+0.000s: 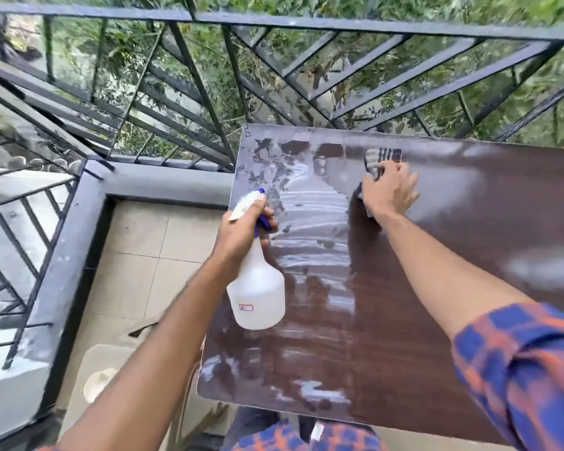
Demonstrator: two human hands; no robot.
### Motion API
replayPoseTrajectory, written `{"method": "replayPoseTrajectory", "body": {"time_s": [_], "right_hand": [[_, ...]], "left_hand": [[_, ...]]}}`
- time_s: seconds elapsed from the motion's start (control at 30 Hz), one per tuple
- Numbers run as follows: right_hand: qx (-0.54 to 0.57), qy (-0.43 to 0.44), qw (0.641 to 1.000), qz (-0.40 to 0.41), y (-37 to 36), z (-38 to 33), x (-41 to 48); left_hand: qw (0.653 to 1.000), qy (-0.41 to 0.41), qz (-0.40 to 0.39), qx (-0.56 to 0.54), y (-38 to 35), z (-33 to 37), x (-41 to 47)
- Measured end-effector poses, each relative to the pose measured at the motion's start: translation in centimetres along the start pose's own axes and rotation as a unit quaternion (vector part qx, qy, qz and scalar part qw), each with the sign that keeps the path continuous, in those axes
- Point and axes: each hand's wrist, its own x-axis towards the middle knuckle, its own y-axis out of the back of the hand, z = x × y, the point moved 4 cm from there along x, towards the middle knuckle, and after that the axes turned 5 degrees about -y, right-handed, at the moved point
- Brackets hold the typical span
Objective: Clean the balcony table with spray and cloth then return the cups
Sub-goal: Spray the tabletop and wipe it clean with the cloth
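- Head view: the spray bottle (258, 294) is translucent white plastic with a blue trigger and a small red-edged label. How much liquid is in it cannot be told.
- The left hand (241, 232) reaches forward on a bare forearm. Its fingers are clenched round the bottle's neck and spray head, holding the bottle upright in the air over the left edge of the bench (437, 304).
- The right hand (389, 190) stretches to the far side of the bench, palm down, fingers (404, 177) spread and fairly straight, pressing the cloth (376, 157) onto the top.
- The striped cloth lies under that palm, with one end showing beyond the fingertips.
- The dark wood-grain bench carries pale wet streaks over its left part.
- A blue-and-orange checked sleeve (528, 362) covers the right upper arm.
- A dark metal railing (274, 24) stands behind, and the tiled floor (137, 255) lies to the left.
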Motion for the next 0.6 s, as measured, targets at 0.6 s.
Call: {"method": "replayPoseTrajectory", "body": {"time_s": [0.6], "right_hand": [[-0.047, -0.005, 0.999, 0.028, -7.9, -9.6, 4.1]], "left_hand": [[0.998, 0.047, -0.042, -0.026, 6.2, 3.2, 10.7]]}}
